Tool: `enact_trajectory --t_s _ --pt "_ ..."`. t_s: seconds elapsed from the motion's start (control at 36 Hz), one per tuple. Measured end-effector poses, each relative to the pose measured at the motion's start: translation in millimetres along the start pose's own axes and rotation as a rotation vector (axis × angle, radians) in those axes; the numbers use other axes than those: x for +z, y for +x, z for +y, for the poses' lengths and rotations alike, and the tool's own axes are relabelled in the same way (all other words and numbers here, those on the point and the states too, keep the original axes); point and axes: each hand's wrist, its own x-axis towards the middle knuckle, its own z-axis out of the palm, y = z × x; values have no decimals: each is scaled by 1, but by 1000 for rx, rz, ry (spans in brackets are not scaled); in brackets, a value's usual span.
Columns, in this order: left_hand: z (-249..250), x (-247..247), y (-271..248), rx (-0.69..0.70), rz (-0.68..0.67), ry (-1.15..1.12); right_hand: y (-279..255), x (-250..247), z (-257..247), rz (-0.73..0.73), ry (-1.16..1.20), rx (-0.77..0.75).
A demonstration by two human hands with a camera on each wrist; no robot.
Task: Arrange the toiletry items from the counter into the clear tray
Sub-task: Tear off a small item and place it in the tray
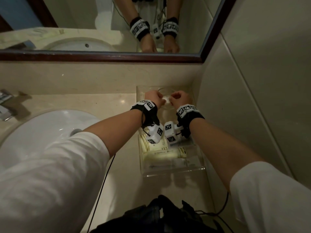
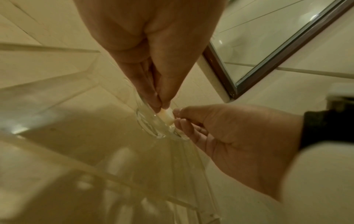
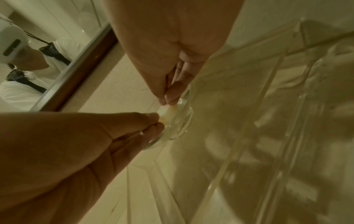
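A clear tray (image 1: 174, 171) stands on the counter by the right wall. Its far section holds a round glass dish (image 1: 165, 107). Over that dish my left hand (image 1: 154, 98) and right hand (image 1: 180, 98) both pinch a small pale wrapped item (image 1: 166, 99), one at each end. In the left wrist view my left hand (image 2: 162, 106) grips the item (image 2: 167, 116) from above while the right hand (image 2: 177, 112) pinches it from the side, just over the dish (image 2: 151, 128). The right wrist view shows the same pinch on the item (image 3: 166, 112). The tray's near section holds several cream packets (image 1: 165, 154).
A white sink (image 1: 42, 140) takes up the left of the counter, with a chrome faucet (image 1: 5, 105) behind it. A framed mirror (image 1: 101, 56) runs along the back wall. The tiled side wall (image 1: 244, 115) stands close to the tray's right side.
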Motion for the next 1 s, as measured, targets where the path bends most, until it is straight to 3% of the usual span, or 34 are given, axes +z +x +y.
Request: enact_trajectory --t_s 0.61,0.81,1.0 --pt "-2 4 1 -4 35 -9 0 -5 -2 -45 17 41" --pt "-4 4 -5 43 60 -50 -5 -8 -4 62 103 21" --pt "-11 -10 -16 74 92 -233 -16 -11 -13 117 187 -46"
